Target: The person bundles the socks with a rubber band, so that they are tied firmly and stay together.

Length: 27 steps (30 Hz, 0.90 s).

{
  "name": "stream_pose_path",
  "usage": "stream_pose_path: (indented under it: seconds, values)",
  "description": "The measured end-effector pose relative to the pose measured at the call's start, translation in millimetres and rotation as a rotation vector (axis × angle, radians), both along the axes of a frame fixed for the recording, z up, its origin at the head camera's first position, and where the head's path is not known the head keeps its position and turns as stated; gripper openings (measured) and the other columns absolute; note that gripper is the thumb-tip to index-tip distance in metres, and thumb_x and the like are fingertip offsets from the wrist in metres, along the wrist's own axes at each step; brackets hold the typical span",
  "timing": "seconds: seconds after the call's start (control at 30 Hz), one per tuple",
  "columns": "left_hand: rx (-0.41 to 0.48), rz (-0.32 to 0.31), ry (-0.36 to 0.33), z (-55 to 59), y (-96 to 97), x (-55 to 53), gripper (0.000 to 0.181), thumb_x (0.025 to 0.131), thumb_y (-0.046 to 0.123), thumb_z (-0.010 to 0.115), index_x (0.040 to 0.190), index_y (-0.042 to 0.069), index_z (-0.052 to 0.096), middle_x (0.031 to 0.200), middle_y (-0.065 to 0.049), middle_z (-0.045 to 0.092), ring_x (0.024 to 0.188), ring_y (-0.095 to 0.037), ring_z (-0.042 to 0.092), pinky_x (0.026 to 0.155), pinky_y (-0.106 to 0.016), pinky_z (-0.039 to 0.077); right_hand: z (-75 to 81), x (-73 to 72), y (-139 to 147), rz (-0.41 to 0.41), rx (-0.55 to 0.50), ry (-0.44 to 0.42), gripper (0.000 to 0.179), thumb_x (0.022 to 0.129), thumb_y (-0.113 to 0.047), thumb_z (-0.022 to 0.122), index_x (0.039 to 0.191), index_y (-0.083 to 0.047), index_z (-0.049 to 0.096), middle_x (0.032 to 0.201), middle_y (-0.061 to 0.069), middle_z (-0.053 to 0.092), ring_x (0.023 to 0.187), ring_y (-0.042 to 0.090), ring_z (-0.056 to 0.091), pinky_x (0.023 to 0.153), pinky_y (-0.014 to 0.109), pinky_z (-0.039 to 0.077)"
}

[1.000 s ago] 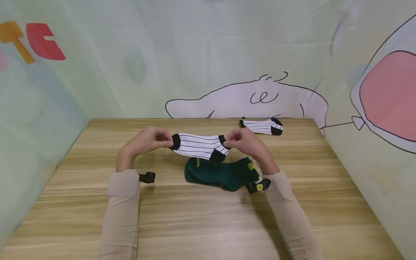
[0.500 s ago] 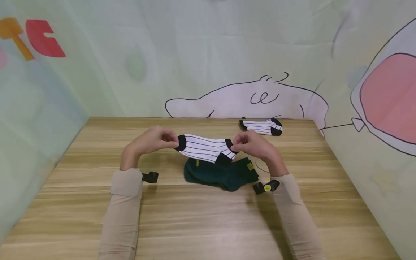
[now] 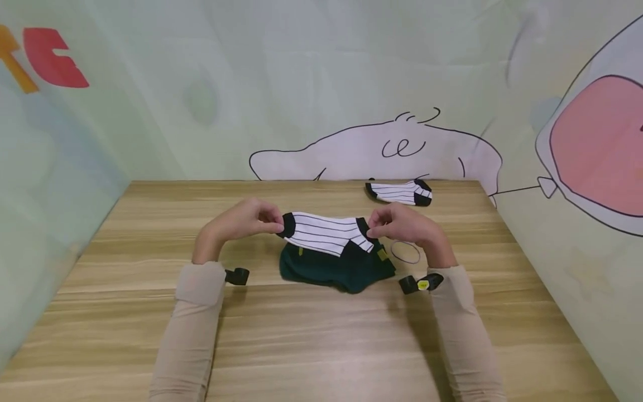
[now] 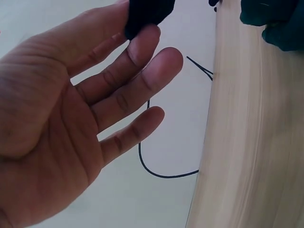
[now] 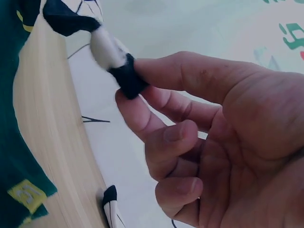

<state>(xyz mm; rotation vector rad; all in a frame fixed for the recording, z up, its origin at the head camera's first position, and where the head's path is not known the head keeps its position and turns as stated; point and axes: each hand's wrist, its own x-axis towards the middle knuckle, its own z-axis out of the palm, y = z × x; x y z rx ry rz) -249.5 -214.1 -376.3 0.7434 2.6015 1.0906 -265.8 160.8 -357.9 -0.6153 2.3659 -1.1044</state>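
A white sock [image 3: 324,230] with black stripes, toe, heel and cuff is stretched sideways between both hands. My left hand [image 3: 246,223] pinches its black toe; in the left wrist view the other fingers of that hand [image 4: 85,99] are spread loosely. The black cuff [image 5: 128,78] is pinched between thumb and fingers of my right hand [image 3: 404,228]. Below the striped sock, overlapped by it in the head view, a pair of dark green socks [image 3: 326,271] with yellow marks lies on the table.
A matching striped sock [image 3: 399,192] lies at the back right of the wooden table [image 3: 311,340]. A thin loop, like a hair tie [image 3: 405,252], rests by the right wrist. A printed cloth backdrop [image 3: 301,84] stands behind the table.
Both hands have moved right and slightly toward the body with the striped sock, which now overlaps more of the green socks. The thin loop has come into full view.
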Motion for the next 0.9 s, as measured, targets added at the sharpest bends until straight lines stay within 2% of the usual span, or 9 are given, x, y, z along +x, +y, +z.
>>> stream_pose_path:
  seconds: [0.3, 0.53, 0.9]
  values:
    - [-0.013, -0.066, 0.010, -2.8, 8.0, -2.7, 0.005, 0.092, 0.016, 0.074, 0.093, 0.012, 0.073, 0.090, 0.001, 0.071, 0.087, -0.018, 0.065, 0.084, -0.037, 0.053, 1.6, -1.5, 10.8, 0.123, 0.037, 0.019, 0.007, 0.089, -0.008, 0.073, 0.085, -0.007, 0.067, 0.080, 0.002, 0.061, 0.076, 0.021, 0.053, 0.066, 0.030, 0.042]
    - [0.003, -0.106, 0.005, -5.2, 15.5, -5.1, 0.006, 0.092, 0.014, 0.074, 0.091, 0.009, 0.072, 0.088, 0.000, 0.070, 0.084, -0.018, 0.065, 0.081, -0.035, 0.054, 1.0, -1.2, 12.2, 0.212, 0.058, -0.054, 0.011, 0.087, -0.007, 0.074, 0.080, -0.005, 0.066, 0.079, 0.002, 0.061, 0.076, 0.019, 0.053, 0.065, 0.029, 0.042]
    - [-0.056, -0.134, -0.023, -10.9, 25.6, -6.8, 0.005, 0.092, 0.014, 0.074, 0.092, 0.010, 0.072, 0.089, 0.000, 0.069, 0.084, -0.017, 0.063, 0.081, -0.033, 0.053, -10.7, -6.1, 13.1, 0.239, 0.094, -0.154, 0.012, 0.086, -0.005, 0.075, 0.079, -0.004, 0.065, 0.074, -0.001, 0.058, 0.072, 0.015, 0.051, 0.064, 0.027, 0.040]
